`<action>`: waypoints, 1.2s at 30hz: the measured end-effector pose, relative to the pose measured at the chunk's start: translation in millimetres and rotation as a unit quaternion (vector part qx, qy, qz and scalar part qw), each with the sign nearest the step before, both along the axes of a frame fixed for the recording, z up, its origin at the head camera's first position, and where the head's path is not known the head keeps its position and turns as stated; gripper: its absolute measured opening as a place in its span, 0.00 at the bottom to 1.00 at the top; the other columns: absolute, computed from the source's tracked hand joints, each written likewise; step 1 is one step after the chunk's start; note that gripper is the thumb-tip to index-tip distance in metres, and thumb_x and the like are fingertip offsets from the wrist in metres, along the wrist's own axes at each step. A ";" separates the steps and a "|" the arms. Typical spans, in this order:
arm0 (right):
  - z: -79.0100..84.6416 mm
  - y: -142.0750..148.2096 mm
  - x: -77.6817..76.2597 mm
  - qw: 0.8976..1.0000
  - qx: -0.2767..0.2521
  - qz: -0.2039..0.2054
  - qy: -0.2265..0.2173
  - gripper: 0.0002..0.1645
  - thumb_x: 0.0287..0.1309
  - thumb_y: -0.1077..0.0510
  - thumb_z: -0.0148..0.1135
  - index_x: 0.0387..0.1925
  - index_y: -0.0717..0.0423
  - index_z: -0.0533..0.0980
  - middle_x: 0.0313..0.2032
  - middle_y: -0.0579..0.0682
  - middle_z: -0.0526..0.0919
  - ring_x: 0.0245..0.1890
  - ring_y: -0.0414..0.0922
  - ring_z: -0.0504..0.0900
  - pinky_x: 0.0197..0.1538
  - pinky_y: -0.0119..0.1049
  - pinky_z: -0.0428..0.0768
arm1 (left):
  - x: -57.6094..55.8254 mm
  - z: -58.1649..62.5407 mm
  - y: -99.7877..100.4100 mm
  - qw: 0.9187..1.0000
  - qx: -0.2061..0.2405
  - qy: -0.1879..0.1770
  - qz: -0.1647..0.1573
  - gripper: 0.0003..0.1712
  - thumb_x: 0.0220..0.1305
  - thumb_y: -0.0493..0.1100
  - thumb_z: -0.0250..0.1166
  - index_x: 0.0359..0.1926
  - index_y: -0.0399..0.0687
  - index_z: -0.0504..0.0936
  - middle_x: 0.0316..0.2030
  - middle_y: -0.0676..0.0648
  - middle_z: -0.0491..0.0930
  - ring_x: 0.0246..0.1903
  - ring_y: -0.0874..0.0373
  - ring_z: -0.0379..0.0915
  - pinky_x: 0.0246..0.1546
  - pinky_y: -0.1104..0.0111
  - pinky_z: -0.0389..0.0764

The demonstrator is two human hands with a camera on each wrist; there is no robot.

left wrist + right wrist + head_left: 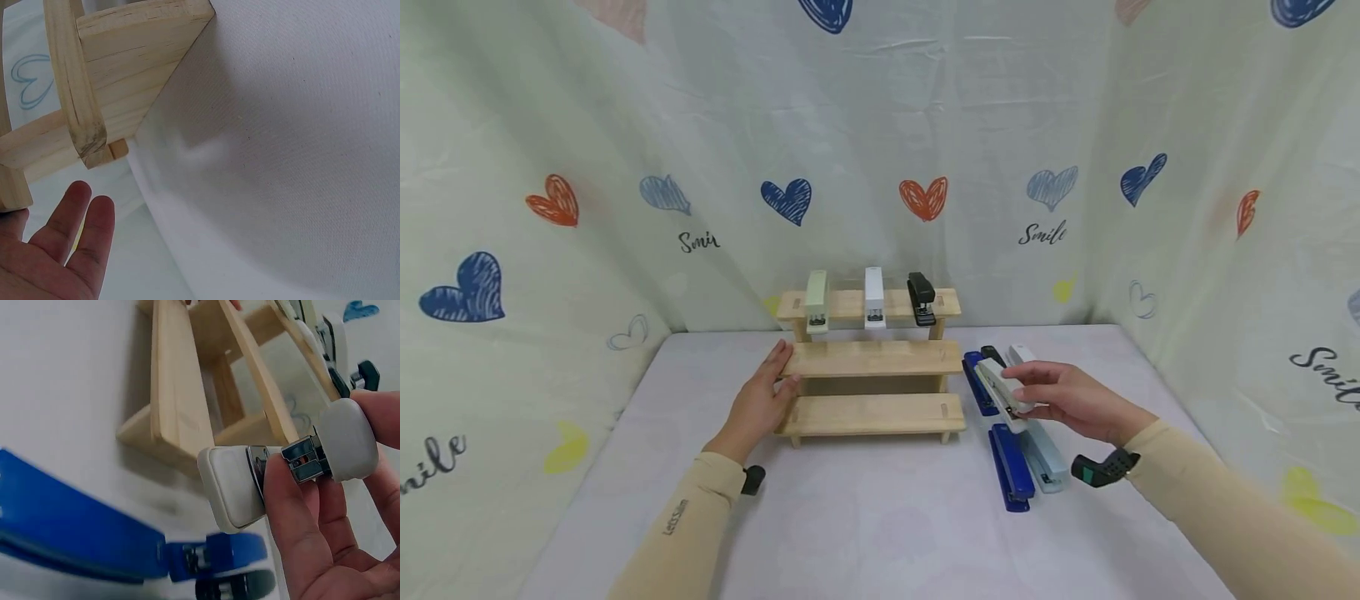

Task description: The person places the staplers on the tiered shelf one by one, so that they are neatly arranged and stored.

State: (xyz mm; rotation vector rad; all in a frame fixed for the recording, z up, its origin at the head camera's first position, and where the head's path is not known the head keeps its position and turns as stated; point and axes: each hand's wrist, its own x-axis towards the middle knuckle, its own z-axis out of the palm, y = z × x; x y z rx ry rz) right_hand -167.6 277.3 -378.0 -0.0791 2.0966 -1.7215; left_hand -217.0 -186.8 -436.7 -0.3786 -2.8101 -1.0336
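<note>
Stapler [1000, 392]: 1, white, right of the wooden rack [874, 358].
Long axis: slants, far end leftward, near end rightward.
Right hand [1070, 400]: nearer; we pinch the stapler from its right side.
Left hand [760, 407]: fingers straight, touching the rack's left end.

Three staplers [874, 298] stand in a row on the top shelf [847, 305] of a tiered rack [872, 358], w/ curtain [857, 108] behind, two lower shelves [872, 414] stepping fwd. L hand [762, 404] is at rack's L end; R hand [1071, 402], off its R end, holds a stapler [993, 384] over a grp. of other staplers [1013, 467] on the tbl. [880, 525]
</note>
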 end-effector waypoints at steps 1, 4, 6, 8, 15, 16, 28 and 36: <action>-0.1 -9.7 -3.8 1.000 0.000 0.004 0.000 0.31 0.66 0.58 0.65 0.66 0.63 0.69 0.66 0.63 0.67 0.57 0.54 0.75 0.56 0.45 0.79 | 0.1 0.0 -0.5 1.000 -0.001 0.000 0.001 0.34 0.78 0.46 0.54 0.77 0.41 0.55 0.77 0.42 0.50 0.71 0.38 0.54 0.66 0.42 0.60; -0.6 -40.5 -12.6 1.000 -0.016 0.011 -0.008 0.29 0.65 0.60 0.65 0.65 0.63 0.71 0.68 0.63 0.65 0.59 0.56 0.72 0.57 0.46 0.79 | -0.6 -0.4 -1.3 1.000 -0.002 -0.001 0.001 0.34 0.78 0.46 0.54 0.77 0.41 0.55 0.77 0.43 0.49 0.71 0.39 0.53 0.66 0.43 0.60; -0.5 -61.5 -17.4 0.999 -0.033 0.014 -0.016 0.28 0.64 0.62 0.65 0.64 0.62 0.72 0.68 0.63 0.64 0.60 0.58 0.70 0.56 0.47 0.79 | -1.5 -0.6 -1.4 1.000 -0.002 -0.001 0.000 0.34 0.77 0.46 0.55 0.77 0.41 0.55 0.77 0.43 0.49 0.71 0.39 0.52 0.66 0.43 0.59; 0.0 -82.2 -21.6 0.998 -0.054 0.018 -0.022 0.27 0.63 0.64 0.64 0.64 0.63 0.73 0.67 0.63 0.65 0.59 0.59 0.70 0.56 0.48 0.79 | -2.2 -0.6 -1.4 1.000 -0.003 -0.002 0.001 0.34 0.77 0.45 0.55 0.77 0.41 0.55 0.77 0.43 0.49 0.72 0.39 0.52 0.66 0.43 0.59; 1.5 -145.8 -35.8 0.993 -0.107 0.036 -0.044 0.24 0.66 0.65 0.61 0.63 0.60 0.74 0.65 0.59 0.68 0.56 0.56 0.73 0.57 0.50 0.78 | -2.0 -0.2 -1.7 1.000 -0.005 -0.008 0.009 0.34 0.77 0.46 0.54 0.77 0.42 0.55 0.77 0.42 0.49 0.71 0.39 0.52 0.66 0.43 0.59; 1.4 -153.7 -37.8 0.992 -0.115 0.034 -0.048 0.24 0.66 0.66 0.60 0.62 0.60 0.75 0.65 0.59 0.67 0.56 0.56 0.73 0.56 0.49 0.79 | -1.8 -0.2 -1.7 1.000 -0.004 -0.010 0.009 0.34 0.77 0.46 0.54 0.77 0.41 0.55 0.77 0.43 0.49 0.72 0.39 0.52 0.67 0.43 0.59; 1.4 -222.0 -51.2 0.984 -0.167 -0.008 -0.054 0.22 0.67 0.66 0.59 0.62 0.62 0.75 0.59 0.59 0.72 0.48 0.49 0.76 0.54 0.46 0.81 | -0.6 -0.5 -0.5 1.000 -0.003 -0.010 0.009 0.34 0.77 0.46 0.54 0.77 0.42 0.55 0.77 0.43 0.49 0.72 0.40 0.52 0.66 0.43 0.60; 4.9 -248.6 -53.0 0.980 -0.183 -0.063 -0.048 0.23 0.66 0.66 0.62 0.61 0.63 0.76 0.53 0.58 0.77 0.44 0.46 0.80 0.52 0.43 0.82 | -1.5 0.0 0.7 1.000 -0.011 -0.017 0.014 0.35 0.78 0.47 0.54 0.78 0.44 0.54 0.77 0.44 0.49 0.73 0.41 0.50 0.68 0.44 0.58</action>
